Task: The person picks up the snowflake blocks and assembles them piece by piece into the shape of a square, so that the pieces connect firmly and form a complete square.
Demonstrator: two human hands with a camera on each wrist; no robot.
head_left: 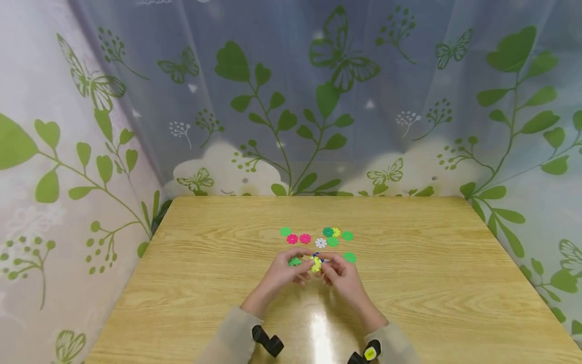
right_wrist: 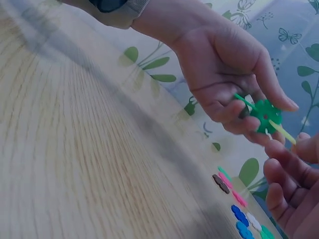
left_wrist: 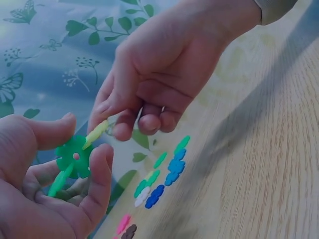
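My left hand holds a green notched plastic disc between thumb and fingers. Another green disc, seen edge-on, joins it on the palm side. A yellow notched disc meets the green one's rim on the opposite side; it appears edge-on in both wrist views. My right hand pinches the yellow disc's outer edge with thumb and forefinger, its other fingers curled loosely. Both hands are close together above the table. Just behind them, blue discs partly show in the head view, hidden by the fingers.
Several loose discs lie on the wooden table beyond the hands: pink, white, teal, yellow and green. A brown disc lies near the pink ones. Patterned curtains border the table.
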